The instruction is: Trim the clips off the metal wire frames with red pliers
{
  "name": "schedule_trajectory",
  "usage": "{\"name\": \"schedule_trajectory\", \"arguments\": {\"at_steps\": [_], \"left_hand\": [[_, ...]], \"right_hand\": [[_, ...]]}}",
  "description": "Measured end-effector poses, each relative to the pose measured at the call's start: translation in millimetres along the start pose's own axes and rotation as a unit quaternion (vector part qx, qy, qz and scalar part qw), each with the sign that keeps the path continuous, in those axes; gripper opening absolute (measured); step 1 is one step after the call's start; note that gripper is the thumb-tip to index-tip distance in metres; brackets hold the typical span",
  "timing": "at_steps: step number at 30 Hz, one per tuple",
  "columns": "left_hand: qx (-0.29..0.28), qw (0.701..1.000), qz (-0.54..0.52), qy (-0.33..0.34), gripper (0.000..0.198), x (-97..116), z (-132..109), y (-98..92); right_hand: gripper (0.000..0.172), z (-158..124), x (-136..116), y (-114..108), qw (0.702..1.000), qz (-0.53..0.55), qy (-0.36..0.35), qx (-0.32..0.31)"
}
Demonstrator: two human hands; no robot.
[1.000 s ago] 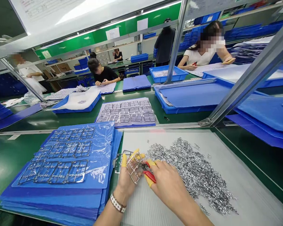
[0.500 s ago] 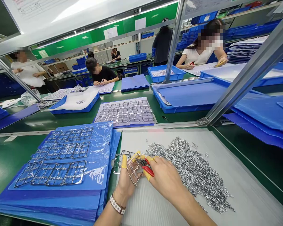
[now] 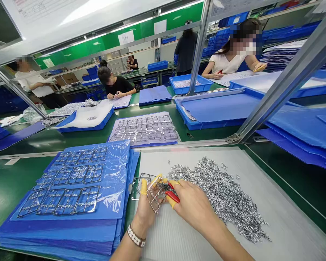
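Note:
My left hand point(image 3: 145, 204), with yellow finger cots, grips a small metallic sprue frame point(image 3: 155, 197) by its edges. In my right hand point(image 3: 190, 201) are red-handled nippers point(image 3: 172, 197), their jaws at the frame's right side; the fingers partly hide them. Another sprue frame point(image 3: 136, 186) lies just behind my left hand, at the edge of the pale sheet. To the right of my hands spreads a large heap of small shiny metallic pieces point(image 3: 228, 195).
A stack of blue sheets point(image 3: 70, 232) at left carries rows of sprue frames point(image 3: 67, 199). Beyond the metal rail, more frames lie on a white sheet point(image 3: 116, 127) near a blue tray point(image 3: 206, 125). A slanted metal post point(image 3: 282, 79) rises at right. Several people work across the bench.
The nippers and my right hand have shifted very slightly, and the frame in my left hand is tilted a little differently. In the background, the person at far left has turned and moved their arms.

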State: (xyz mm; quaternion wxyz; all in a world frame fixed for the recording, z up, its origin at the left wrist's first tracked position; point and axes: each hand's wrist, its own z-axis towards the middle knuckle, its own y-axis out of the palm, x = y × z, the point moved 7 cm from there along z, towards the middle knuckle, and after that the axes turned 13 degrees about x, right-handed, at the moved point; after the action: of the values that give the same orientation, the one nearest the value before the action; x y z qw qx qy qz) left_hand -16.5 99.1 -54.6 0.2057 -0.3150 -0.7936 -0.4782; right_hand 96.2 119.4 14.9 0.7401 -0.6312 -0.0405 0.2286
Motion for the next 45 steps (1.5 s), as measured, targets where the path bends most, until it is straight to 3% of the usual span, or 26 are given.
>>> {"name": "schedule_trajectory", "arguments": {"at_steps": [15,24,30,45], "left_hand": [[0.024,0.999,0.040,0.012,0.059,0,2,-4.7],[-0.020,0.994,-0.088,-0.060,0.062,5,-1,5.4],[-0.009,0.994,-0.094,-0.052,0.059,6,-1,3.3],[0.041,0.998,-0.051,-0.016,0.061,5,0,-5.2]], "right_hand": [[0.025,1,-5,-5,0.999,-0.038,0.008,-0.003],[0.022,-16,7,-5,0.999,-0.036,0.012,0.013],[0.023,-18,5,5,0.999,-0.037,0.004,0.011],[0.016,-13,-6,4,0.998,-0.056,-0.005,0.001]]}}
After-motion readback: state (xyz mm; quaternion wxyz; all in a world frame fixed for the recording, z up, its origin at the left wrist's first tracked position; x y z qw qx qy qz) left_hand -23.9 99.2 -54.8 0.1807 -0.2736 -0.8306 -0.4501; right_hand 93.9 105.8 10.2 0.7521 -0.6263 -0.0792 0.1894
